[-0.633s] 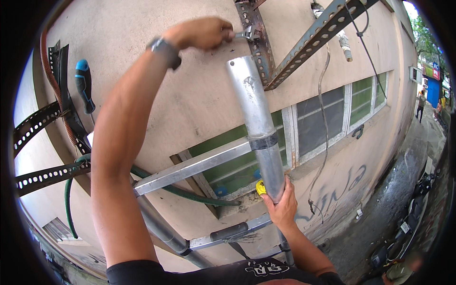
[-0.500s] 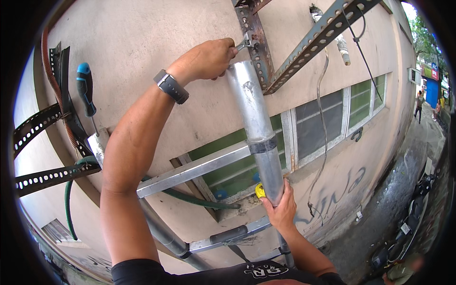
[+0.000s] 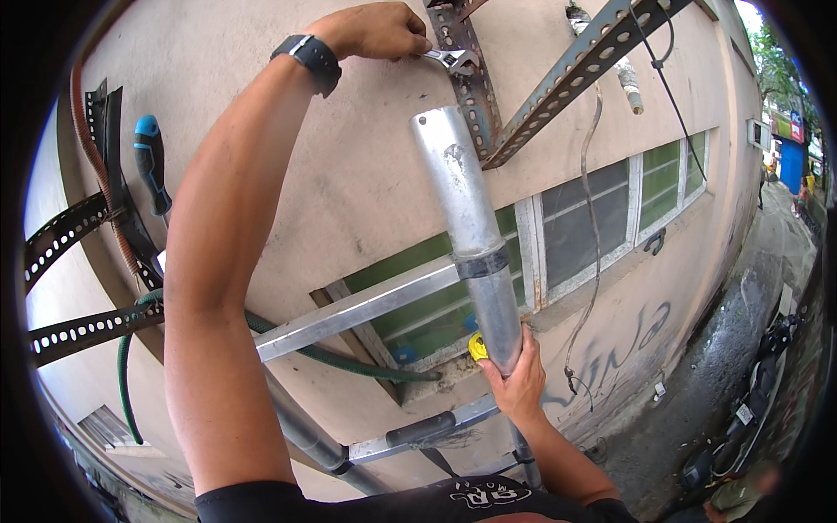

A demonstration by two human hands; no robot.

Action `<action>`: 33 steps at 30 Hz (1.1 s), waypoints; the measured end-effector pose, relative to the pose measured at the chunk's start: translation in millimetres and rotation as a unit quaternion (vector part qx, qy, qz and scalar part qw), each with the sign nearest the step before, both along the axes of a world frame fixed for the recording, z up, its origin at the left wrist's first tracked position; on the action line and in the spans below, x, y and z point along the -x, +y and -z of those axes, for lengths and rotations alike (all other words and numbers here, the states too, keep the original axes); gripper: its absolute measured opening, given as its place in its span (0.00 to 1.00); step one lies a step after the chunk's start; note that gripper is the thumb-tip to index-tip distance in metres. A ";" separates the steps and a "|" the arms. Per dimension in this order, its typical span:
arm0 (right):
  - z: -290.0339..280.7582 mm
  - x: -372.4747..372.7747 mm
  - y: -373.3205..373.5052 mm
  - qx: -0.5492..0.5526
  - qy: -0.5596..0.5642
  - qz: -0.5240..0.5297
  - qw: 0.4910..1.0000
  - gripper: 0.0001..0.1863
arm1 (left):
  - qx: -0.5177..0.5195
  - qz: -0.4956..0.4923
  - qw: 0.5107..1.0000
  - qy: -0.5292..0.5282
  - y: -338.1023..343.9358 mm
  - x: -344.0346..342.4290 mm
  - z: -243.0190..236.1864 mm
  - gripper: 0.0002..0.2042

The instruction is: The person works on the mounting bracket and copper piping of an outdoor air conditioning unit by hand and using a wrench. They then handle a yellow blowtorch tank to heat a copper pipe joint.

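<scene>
My left hand (image 3: 384,31) is closed around the handle of an adjustable wrench (image 3: 450,60). The wrench's jaws are against the rusty slotted angle bar (image 3: 471,91) fixed upright to the wall; whether they sit on a bolt is hard to see. My right hand (image 3: 520,385) wraps round the lower part of a silver metal ladder rail (image 3: 466,196), whose open tube end stands just below the wrench. Beside the right thumb a small yellow round piece (image 3: 478,347) shows at the rail. A ladder rung (image 3: 357,309) runs left from the rail's black collar.
A slanting slotted bar (image 3: 575,83) with black cable ties juts out right. At left are slotted brackets (image 3: 74,336), a blue-black screwdriver (image 3: 152,166) and a green hose (image 3: 349,366). Louvered windows (image 3: 593,227) line the wall; a motorbike (image 3: 732,427) stands far below.
My left hand has moved up and slightly left with the wrench, whose handle now slopes differently, uncovering the tube's top end. My right hand keeps its grip on the rail.
</scene>
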State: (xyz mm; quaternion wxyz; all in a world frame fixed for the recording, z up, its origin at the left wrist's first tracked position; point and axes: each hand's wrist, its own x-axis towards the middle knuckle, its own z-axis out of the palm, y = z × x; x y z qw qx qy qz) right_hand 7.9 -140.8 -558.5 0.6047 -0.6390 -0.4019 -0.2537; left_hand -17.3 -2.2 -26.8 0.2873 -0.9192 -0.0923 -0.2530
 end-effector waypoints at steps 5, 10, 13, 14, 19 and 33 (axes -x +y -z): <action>-0.2 0.8 0.3 0.001 0.006 -0.004 1.000 0.50 | 0.035 -0.038 0.997 0.055 -11.7 -9.3 -28.4 0.18; 0.2 0.2 0.3 0.001 0.005 0.002 1.000 0.50 | 0.059 -0.056 0.995 0.054 -15.2 -16.5 -32.2 0.18; 1.5 0.0 1.0 0.002 0.005 0.002 1.000 0.50 | -0.031 -0.025 0.999 0.022 -0.5 -7.5 -12.9 0.16; 0.8 1.4 1.4 0.000 0.004 -0.001 1.000 0.50 | -0.022 0.019 1.000 0.005 8.3 -2.4 -3.1 0.17; 6.4 -2.7 1.5 0.013 0.018 -0.008 1.000 0.50 | 0.048 0.025 0.994 -0.092 1.5 15.0 97.3 0.17; -43.2 0.1 -10.5 -0.107 -0.039 -0.036 0.993 0.43 | 0.285 0.171 0.943 -0.024 -59.1 73.1 170.8 0.10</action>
